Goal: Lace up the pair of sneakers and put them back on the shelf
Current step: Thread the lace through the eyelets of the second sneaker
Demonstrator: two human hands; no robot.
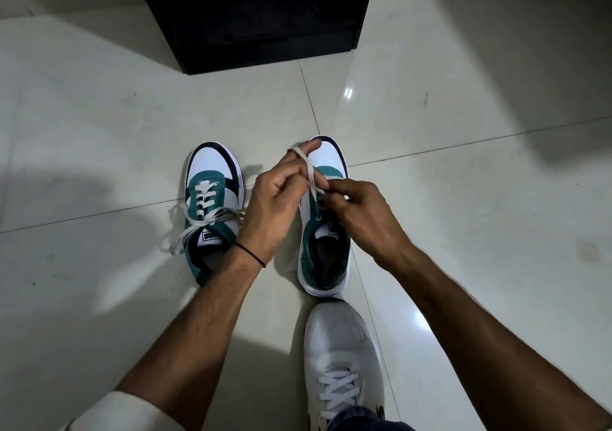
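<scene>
White lace (309, 174) pinched by both hands' fingers (326, 185) over rt sneaker (326, 232); PUMA tongue label.

Two sneakers are placed side by side on the floor (99, 132), toes pointed away from the person. The left sneaker (212, 195) is set just beside the right sneaker (326, 241). Both hands are held above the right sneaker: the left hand (275, 198) at its left, the right hand (361, 212) at its right, with a lace (309, 169) between them. Behind the sneakers a cabinet (255, 16) is found. Nearer to the person, a worn shoe (344, 361) is seen just behind the right sneaker's heel.
</scene>
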